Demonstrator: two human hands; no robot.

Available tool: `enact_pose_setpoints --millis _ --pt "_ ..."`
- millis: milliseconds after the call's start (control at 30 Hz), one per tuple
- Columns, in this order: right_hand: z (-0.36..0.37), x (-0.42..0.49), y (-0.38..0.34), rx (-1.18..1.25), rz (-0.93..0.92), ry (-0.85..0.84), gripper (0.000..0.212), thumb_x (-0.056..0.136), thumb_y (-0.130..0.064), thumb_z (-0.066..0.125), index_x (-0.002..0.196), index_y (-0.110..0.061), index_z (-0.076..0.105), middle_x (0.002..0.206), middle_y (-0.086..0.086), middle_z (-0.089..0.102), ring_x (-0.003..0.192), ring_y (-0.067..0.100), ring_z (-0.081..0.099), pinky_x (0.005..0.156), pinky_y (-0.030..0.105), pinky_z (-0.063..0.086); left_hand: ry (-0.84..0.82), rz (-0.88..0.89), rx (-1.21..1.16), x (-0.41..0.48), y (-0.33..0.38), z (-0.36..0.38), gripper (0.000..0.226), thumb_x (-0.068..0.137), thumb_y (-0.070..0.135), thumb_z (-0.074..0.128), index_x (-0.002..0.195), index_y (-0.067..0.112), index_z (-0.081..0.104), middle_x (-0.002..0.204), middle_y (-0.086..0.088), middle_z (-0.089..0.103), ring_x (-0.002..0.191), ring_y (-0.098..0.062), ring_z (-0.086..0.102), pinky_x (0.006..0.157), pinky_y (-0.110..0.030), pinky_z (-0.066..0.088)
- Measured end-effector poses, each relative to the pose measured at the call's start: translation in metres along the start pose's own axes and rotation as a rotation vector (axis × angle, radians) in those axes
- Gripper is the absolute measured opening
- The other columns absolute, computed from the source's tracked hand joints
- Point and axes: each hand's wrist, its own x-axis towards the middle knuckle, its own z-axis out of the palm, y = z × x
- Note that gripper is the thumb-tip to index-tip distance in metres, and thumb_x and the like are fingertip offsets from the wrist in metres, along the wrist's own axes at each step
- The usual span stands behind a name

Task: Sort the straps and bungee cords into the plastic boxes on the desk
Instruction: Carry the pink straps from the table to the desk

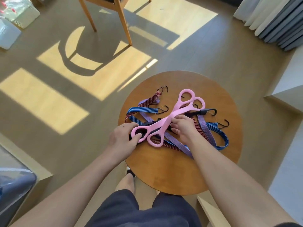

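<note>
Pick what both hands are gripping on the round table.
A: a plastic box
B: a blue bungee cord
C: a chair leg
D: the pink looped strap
D: the left hand curls its fingers through an end loop of the pink looped strap, and the right hand pinches its middle, above the bungee cords lying on the round table.

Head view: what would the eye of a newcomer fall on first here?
The pink straps with ring ends, across the middle of the round wooden table, stand out most. The left hand holds one near ring, the right hand their middle. Under them lies a tangle of striped bungee cords with black hooks.
</note>
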Motion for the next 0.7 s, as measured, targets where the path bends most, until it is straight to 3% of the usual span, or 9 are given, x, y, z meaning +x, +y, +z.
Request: enact_pose_setpoints --millis 133,300,400,500,600,700 --pt "-0.008 -0.036 -0.008 0.0 -0.096 -0.046 0.011 0.094 -0.006 0.063 0.103 -0.01 0.067 0.088 0.01 0.067 0.076 0.022 0.056 0.059 0.026 0.049 -0.068 0.098 -0.024 0.01 0.018 0.001 0.036 0.093 0.022 0.072 0.129 0.018 0.069 0.129 0.001 0.069 0.123 -0.019 0.058 0.093 -0.022 0.036" --pt "-0.013 -0.103 -0.024 -0.121 -0.317 -0.036 0.013 0.093 -0.004 0.066 0.105 -0.001 0.067 0.089 0.007 0.069 0.079 0.017 0.06 0.063 0.028 0.046 -0.175 0.277 -0.064 0.019 0.045 -0.01 0.065 0.085 0.017 0.08 0.145 0.025 0.056 0.145 0.006 0.057 0.132 -0.013 0.051 0.105 -0.019 0.034" --pt "-0.013 -0.142 -0.033 -0.166 -0.391 -0.076 0.013 0.093 -0.001 0.064 0.106 0.003 0.066 0.088 0.009 0.07 0.071 0.011 0.061 0.059 0.021 0.047 -0.251 0.407 -0.066 0.024 0.056 -0.02 0.085 0.078 0.006 0.079 0.152 0.031 0.045 0.155 0.013 0.043 0.144 -0.005 0.036 0.113 -0.017 0.028" --pt "-0.012 -0.172 -0.045 -0.174 -0.456 -0.121 0.013 0.094 0.001 0.064 0.106 0.004 0.066 0.09 0.013 0.069 0.07 0.014 0.06 0.057 0.019 0.047 -0.333 0.523 -0.114 0.025 0.069 -0.033 0.098 0.072 0.017 0.089 0.154 0.035 0.04 0.159 0.019 0.036 0.148 0.001 0.026 0.118 -0.022 0.026" --pt "-0.01 -0.19 -0.055 -0.207 -0.527 -0.128 0.012 0.092 0.001 0.067 0.103 0.0 0.069 0.089 0.012 0.072 0.071 0.014 0.062 0.063 0.025 0.048 -0.369 0.499 -0.266 0.025 0.081 -0.042 0.064 0.074 0.019 0.088 0.128 0.039 0.06 0.127 0.023 0.064 0.122 0.001 0.055 0.098 -0.023 0.041" --pt "-0.006 -0.199 -0.062 -0.228 -0.562 -0.115 0.011 0.089 0.001 0.07 0.099 -0.002 0.072 0.085 0.011 0.072 0.072 0.016 0.062 0.067 0.031 0.05 -0.363 0.465 -0.39 0.026 0.086 -0.049 0.03 0.075 0.02 0.082 0.101 0.02 0.068 0.092 0.015 0.073 0.093 -0.005 0.067 0.082 -0.027 0.051"
